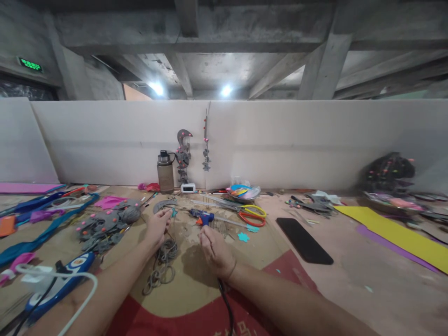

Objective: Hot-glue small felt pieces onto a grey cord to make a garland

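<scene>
My left hand (pixel 161 224) is closed, with thumb and fingers pinching a small teal felt piece (pixel 174 213). Grey cord (pixel 168 249) lies in loose coils on the board just below that hand. Beyond my fingertips is a grey crescent-shaped felt piece (pixel 165 204). My right hand (pixel 217 252) is wrapped round a blue glue gun (pixel 207 218) whose orange nozzle points left, toward the teal piece. My fingers hide its handle, and its black cable (pixel 226 303) runs down toward me. Two turquoise flower cutouts, one of them nearer (pixel 243 237), lie right of the gun.
Scissors with red and yellow handles (pixel 252 215) lie behind the gun. A black phone (pixel 304 240) rests at the right, near yellow sheets (pixel 395 233). Grey felt ornaments (pixel 105 226), ribbons and a power strip (pixel 61 284) crowd the left. A bottle (pixel 165 172) stands by the white partition (pixel 280 140).
</scene>
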`<state>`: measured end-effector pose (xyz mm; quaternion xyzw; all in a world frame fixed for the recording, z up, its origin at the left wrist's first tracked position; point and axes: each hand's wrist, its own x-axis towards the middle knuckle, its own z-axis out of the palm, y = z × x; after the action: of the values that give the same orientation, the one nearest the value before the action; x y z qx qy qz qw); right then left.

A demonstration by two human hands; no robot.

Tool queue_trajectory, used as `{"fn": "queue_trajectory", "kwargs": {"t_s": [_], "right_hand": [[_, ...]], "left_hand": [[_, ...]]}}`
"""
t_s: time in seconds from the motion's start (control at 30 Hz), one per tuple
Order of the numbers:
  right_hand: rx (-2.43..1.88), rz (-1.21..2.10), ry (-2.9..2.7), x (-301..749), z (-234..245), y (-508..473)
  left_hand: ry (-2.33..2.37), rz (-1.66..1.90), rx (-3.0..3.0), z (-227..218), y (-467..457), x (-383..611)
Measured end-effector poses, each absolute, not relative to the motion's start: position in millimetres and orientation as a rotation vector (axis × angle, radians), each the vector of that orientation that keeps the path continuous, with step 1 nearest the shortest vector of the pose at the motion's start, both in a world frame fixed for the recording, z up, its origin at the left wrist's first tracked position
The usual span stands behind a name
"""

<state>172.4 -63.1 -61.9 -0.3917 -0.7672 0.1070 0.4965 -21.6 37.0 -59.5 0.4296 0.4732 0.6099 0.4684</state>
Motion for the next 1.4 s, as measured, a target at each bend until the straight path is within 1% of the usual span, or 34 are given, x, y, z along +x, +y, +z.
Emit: {"fn": "queue_trajectory", "kwargs": {"t_s": [0.33, 0.5, 0.8, 1.07, 1.4], "right_hand": [[-0.92, 0.203, -1.901, 175, -58, -67], [-0.756, 0.286, -1.822, 176, -57, -72], [-0.549, 0.232, -1.878, 181, -57, -77], [-0.615, 0.218, -1.892, 189, -55, -82], [-0.7, 0.226, -1.822, 189, -50, -80]], "left_hand": [[1.152, 1.476, 1.071, -62, 40, -20], [1.151, 1.507, 1.039, -64, 41, -20], [1.152, 1.515, 1.034, -63, 37, -19], [1.195, 1.515, 1.08, -58, 34, -16], [1.154, 1.511, 1.317, -37, 15, -3]]}}
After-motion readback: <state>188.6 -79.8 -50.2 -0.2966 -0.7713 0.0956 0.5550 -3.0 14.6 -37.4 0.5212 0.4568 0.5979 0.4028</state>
